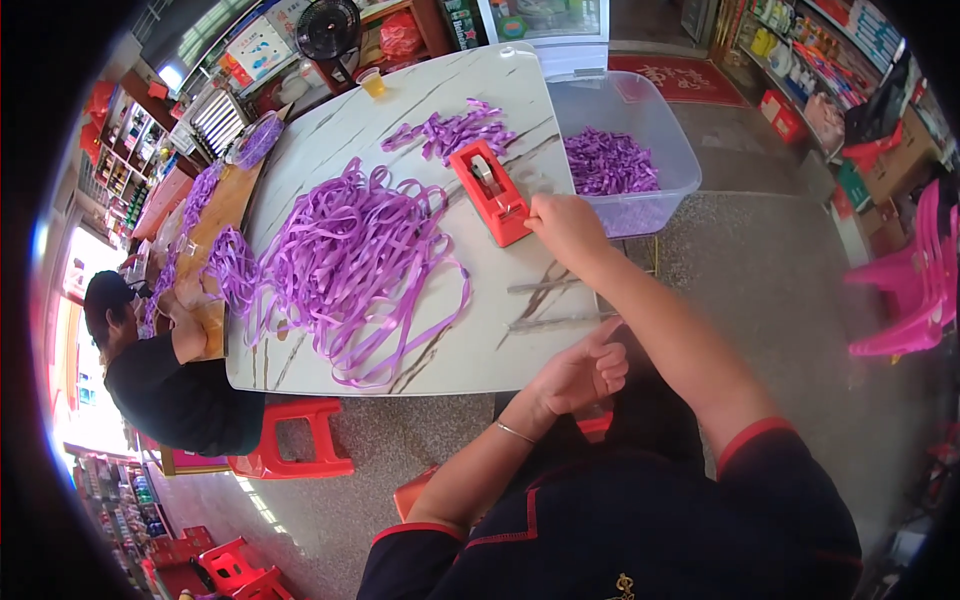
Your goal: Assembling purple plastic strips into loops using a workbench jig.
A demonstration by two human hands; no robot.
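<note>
At the near end of a red tape dispenser (pixel 492 195), my right hand (pixel 565 230) has its fingers pinched together on the end of the clear tape. The roll sits inside the dispenser. My left hand (pixel 585 375) is curled closed just off the table's near edge, palm partly turned up; whatever its fingers hold, if anything, is hidden. Left of the dispenser spreads a big tangled heap of purple ribbon straps (pixel 350 260). Beyond the dispenser lies a smaller bunch of purple straps (pixel 455 130). Two thin greyish strips (pixel 550 286) lie near my right forearm.
Against the right side of the marbled table (pixel 400 115) stands a clear plastic bin (pixel 675 150) holding folded purple straps. A cup of yellow drink (pixel 372 82) is at the far edge. Another person (pixel 170 370) sits left beside more straps. Pink stools (pixel 915 280) stand right.
</note>
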